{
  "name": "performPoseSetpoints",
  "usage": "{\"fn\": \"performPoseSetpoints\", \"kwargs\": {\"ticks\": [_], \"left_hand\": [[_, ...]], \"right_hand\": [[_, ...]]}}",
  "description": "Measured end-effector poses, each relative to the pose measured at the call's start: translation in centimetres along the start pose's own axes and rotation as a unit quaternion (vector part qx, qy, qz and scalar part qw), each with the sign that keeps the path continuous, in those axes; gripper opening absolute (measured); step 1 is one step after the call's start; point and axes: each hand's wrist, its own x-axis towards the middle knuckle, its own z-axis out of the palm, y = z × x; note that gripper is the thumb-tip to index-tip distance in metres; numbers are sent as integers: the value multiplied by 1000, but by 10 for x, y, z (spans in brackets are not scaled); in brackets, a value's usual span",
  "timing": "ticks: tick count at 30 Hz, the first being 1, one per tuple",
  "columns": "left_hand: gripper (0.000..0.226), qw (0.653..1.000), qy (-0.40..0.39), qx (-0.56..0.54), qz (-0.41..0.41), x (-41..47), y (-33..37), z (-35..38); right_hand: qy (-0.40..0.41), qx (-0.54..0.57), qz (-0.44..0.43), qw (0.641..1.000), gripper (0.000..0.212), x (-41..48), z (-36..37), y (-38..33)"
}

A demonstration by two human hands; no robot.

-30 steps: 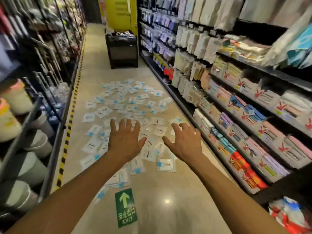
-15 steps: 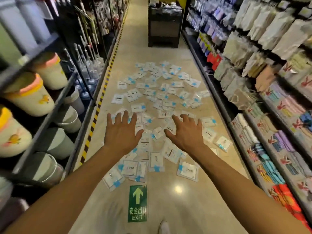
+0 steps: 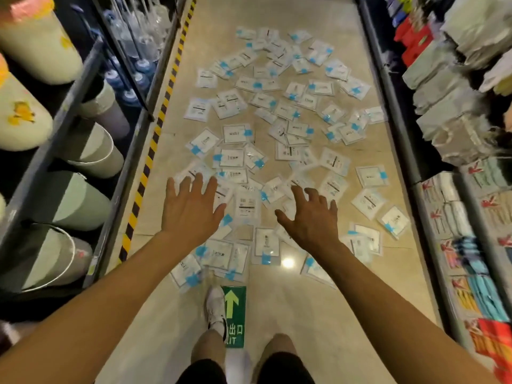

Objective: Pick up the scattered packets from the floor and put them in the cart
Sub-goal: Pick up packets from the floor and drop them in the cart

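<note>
Left hand (image 3: 191, 209), right hand (image 3: 311, 218) nearer packets (image 3: 234, 133)

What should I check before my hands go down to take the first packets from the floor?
1. Left hand free: ok, open, holding nothing.
2. Right hand free: ok, fingers loosely bent, holding nothing.
3. Packets below the hands: ok, many lie scattered, some overlapping.
4. Feet off the packets: cannot tell, the shoe is very near the closest ones.
5. Cart within reach: cannot tell, none in view.
</note>
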Motion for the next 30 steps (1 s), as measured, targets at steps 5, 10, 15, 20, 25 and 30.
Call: {"fn": "performPoseSetpoints", "kwargs": {"ticks": [5,10,15,20,25,30], "left_hand": [[70,998,-63,-1,21,64,-15,145],[71,993,-110,0,50,107,-7,329],[71,976,-203,13,82,128,21,528],[55,968,-204,35,144,149,39,711],[51,970,-164,22,176,175,53,816],[31,973,-119,33,193,180,48,842]], "right_hand": [[-52,24,41,997,76,74,137,12],[-82,55,81,992,78,136,311,45],[-152,78,141,975,80,188,506,87],[-171,126,227,950,83,223,667,128],[-150,166,329,918,84,250,773,147],[-92,111,372,917,97,265,812,143]]}}
